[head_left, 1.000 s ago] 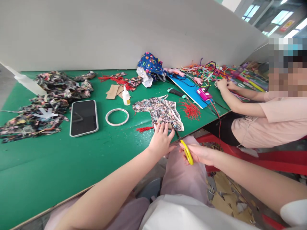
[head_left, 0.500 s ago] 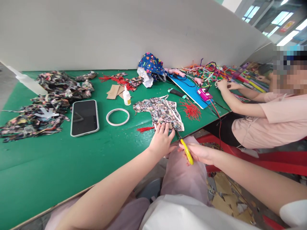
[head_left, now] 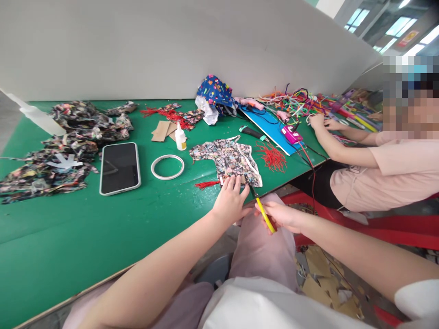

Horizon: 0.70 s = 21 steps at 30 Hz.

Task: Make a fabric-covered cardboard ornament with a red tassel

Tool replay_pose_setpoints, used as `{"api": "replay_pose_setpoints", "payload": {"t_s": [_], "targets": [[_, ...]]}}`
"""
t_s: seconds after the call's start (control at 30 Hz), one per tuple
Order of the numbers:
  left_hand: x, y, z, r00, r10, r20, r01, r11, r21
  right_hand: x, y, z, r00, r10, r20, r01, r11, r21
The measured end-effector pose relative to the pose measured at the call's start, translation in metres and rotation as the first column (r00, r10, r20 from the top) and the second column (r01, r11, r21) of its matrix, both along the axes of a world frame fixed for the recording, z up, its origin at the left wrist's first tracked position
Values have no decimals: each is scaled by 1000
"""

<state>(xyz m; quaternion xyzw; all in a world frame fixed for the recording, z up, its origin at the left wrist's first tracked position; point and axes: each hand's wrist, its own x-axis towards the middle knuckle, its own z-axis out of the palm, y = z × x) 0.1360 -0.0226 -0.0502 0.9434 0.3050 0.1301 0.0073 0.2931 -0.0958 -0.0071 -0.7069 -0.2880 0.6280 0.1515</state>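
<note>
Principal relation: the tool (head_left: pixel 265 215) points from the right hand (head_left: pixel 277 215) forward and slightly left, toward the near right corner of the cloth (head_left: pixel 233 155). Its long axis runs from the yellow handle, beyond the tabletop (head_left: pixel 137 237) edge and above the person's leg, to the dark tip at that corner. Contact between tip and cloth cannot be confirmed.

Right grip: closed around the yellow handle.
Left grip: the left hand (head_left: pixel 230 201) lies palm down, fingers spread on the near edge of the cloth; whether it pinches anything underneath cannot be told. It is the nearer hand to the cloth.

Cloth position: flat on the tabletop, directly ahead of the left fingers, its longer extent running from far left to near right. A red tassel (head_left: pixel 207 184) projects left of those fingers; its attachment is hidden.

Obstruction: the left fingers stand between tassel and tool tip, with the index finger just beside the tip.

Surroundings: red threads (head_left: pixel 273 156) right of the cloth; cutter (head_left: pixel 253 133) beyond it; tape roll (head_left: pixel 168 177), small bottle (head_left: pixel 180 139) and phone (head_left: pixel 120 168) to the left. A co-worker's hand (head_left: pixel 317 121) is well apart, far right.
</note>
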Motion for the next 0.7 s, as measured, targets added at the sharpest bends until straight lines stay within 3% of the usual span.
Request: {"api": "replay_pose_setpoints", "payload": {"t_s": [0.37, 0.7], "targets": [[0, 0, 2, 1000, 4, -4, -4, 1000, -17, -2, 3, 12, 1000, 10, -6, -10, 1000, -6], [-1, 0, 0, 1000, -2, -12, 2, 1000, -6, 5, -2, -1, 990, -36, -133, 33, 999, -27]]}}
